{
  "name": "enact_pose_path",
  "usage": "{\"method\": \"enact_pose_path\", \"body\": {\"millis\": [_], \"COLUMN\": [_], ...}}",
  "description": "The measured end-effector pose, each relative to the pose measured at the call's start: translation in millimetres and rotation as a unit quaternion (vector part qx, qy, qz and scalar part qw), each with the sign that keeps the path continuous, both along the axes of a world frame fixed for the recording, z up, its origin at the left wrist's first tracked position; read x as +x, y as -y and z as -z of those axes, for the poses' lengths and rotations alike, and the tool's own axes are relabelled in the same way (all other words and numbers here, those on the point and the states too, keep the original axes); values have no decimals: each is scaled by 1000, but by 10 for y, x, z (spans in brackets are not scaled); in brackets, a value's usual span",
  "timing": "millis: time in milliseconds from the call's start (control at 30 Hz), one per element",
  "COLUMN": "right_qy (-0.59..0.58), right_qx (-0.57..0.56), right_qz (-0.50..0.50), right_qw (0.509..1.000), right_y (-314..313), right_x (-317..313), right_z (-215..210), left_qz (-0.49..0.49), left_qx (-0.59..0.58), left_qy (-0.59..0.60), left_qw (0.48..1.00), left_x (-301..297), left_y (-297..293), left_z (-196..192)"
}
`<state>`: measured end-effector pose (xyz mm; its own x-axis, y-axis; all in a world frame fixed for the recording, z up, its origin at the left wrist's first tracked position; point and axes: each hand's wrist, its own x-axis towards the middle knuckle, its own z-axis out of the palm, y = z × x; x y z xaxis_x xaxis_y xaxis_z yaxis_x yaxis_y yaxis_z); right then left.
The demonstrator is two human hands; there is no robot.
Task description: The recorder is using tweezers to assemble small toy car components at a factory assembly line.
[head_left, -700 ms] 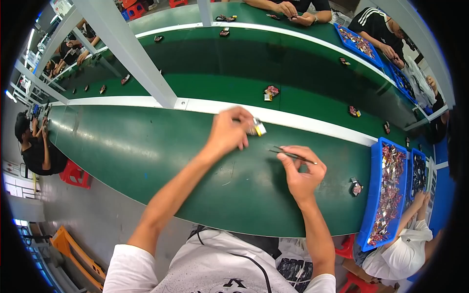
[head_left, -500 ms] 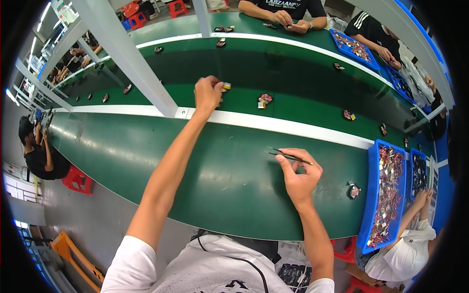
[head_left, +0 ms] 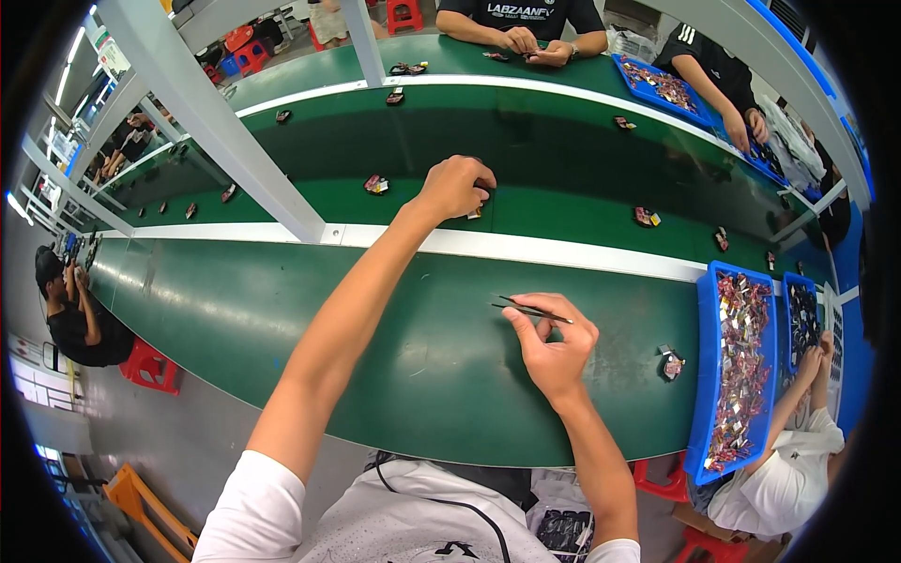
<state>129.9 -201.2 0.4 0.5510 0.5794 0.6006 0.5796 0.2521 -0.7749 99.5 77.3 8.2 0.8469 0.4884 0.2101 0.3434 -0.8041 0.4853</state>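
The green bench (head_left: pixel 450 394) lies before the person. Beyond its white rail (head_left: pixel 563 253), the belt (head_left: pixel 563 178) carries several small parts. A blue bin (head_left: pixel 706 375) of parts stands at the bench's right.

Change noted: 0.5 s ago the left hand (head_left: pixel 455 190) was farther left over the belt with 1 part at its fingers. It is now over a different part, and 1 lies clear of it to the left; that item is judged released.

Left hand pose: arm extended across the rail, palm down, fingers curled low. Whether it grips cannot be told. Right hand (head_left: pixel 558 347): above the bench, thumb and fingers narrowed on tweezers (head_left: pixel 540 312), 2 tips apart, pointing left.

Parts: covered part (head_left: pixel 476 213), on the belt, partly hidden; released part (head_left: pixel 376 185), on the belt; bench part (head_left: pixel 670 364), beside the bin.
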Motion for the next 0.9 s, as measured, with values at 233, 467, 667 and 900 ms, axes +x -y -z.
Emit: {"method": "enact_pose_path", "body": {"millis": [233, 467, 667, 900], "right_qy": [3, -86, -273, -214], "right_qx": [7, -35, -67, -60], "right_qz": [-13, -41, -94, -82], "right_qw": [1000, 995, 955, 971], "right_y": [6, 35, 97, 13], "right_x": [-25, 11, 23, -56], "right_z": [-23, -44, -104, -32], "left_qz": [-85, -118, -144, -109], "left_qx": [-113, -285, -398, -435], "left_qy": [-2, 94, 138, 219], "left_qw": [990, 946, 896, 866], "left_x": [-278, -823, -1167, -1200], "left_y": [-157, 255, 1200, 1533], "left_z": [-8, -61, -135, 57]}}
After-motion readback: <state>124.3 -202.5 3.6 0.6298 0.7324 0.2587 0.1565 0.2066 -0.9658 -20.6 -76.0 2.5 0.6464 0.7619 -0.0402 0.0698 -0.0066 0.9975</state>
